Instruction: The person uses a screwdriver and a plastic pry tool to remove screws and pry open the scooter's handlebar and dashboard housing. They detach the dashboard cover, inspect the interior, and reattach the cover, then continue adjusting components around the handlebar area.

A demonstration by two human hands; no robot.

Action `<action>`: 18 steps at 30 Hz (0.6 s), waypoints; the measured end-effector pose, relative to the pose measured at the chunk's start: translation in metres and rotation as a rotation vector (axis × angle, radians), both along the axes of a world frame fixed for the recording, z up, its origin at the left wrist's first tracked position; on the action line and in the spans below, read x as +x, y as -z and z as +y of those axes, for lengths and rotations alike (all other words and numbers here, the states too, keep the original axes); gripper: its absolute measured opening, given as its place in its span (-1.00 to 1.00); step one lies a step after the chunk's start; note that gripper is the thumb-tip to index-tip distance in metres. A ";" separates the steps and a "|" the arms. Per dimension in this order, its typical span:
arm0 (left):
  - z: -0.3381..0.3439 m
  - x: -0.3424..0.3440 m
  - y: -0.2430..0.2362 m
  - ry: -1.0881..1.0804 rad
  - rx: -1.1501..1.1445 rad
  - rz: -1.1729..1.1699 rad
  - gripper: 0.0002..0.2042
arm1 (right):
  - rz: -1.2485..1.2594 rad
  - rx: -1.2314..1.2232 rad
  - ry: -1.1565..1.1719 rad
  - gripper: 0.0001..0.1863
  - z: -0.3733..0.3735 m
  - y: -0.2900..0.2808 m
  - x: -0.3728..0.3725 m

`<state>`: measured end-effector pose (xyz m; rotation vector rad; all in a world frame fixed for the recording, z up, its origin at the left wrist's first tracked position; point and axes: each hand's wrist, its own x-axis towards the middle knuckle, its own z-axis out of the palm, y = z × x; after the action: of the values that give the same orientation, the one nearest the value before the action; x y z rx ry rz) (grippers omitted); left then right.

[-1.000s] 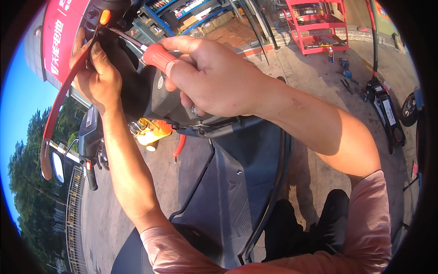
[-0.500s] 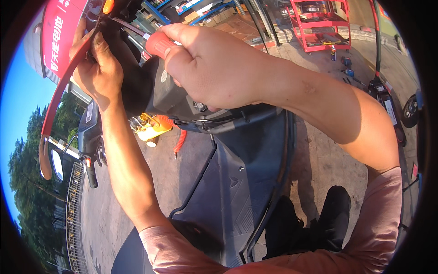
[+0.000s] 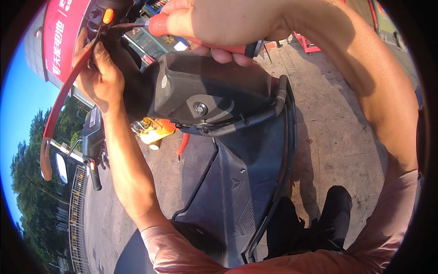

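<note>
My right hand [image 3: 219, 23] is wrapped round the red handle of a screwdriver [image 3: 158, 24]. The shank points left, and its tip meets the dark handlebar housing of a scooter, just below an orange button [image 3: 108, 16]. My left hand [image 3: 101, 77] is closed at the near end of a long curved red bar [image 3: 68, 84] with a brown tip, its thumb on one side and fingers on the other. What the screwdriver tip touches is too small to make out. Below my hands is the scooter's dark front panel [image 3: 196, 91] with a round key lock [image 3: 200, 108].
The scooter's footboard [image 3: 232, 182] lies below, edged by a black tube guard [image 3: 289, 132]. A yellow machine [image 3: 155, 131] with a coiled red hose [image 3: 182, 145] stands on the paving. Another handlebar with a mirror [image 3: 61, 167] is at left. A red rack [image 3: 306, 43] stands behind.
My right hand has risen and swung away to the right, its elbow lifting, so the screwdriver lies more level. More of the front panel shows. My left hand has stayed nearly in place.
</note>
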<state>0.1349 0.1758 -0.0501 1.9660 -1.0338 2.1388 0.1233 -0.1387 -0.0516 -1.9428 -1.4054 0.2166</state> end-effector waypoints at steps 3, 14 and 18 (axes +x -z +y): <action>-0.002 -0.002 0.000 0.001 -0.062 0.059 -0.70 | 0.052 -0.031 0.083 -0.62 -0.003 -0.006 -0.004; -0.002 -0.010 0.005 0.083 0.000 0.163 -0.80 | 0.032 0.039 0.082 -0.61 0.000 -0.001 0.006; 0.000 -0.010 0.010 0.103 -0.003 0.184 -0.81 | 0.047 0.025 0.087 -0.61 0.002 -0.001 0.006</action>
<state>0.1246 0.1756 -0.0605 2.0149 -1.0738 1.8666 0.1290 -0.1366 -0.0511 -1.9608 -1.2845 0.2010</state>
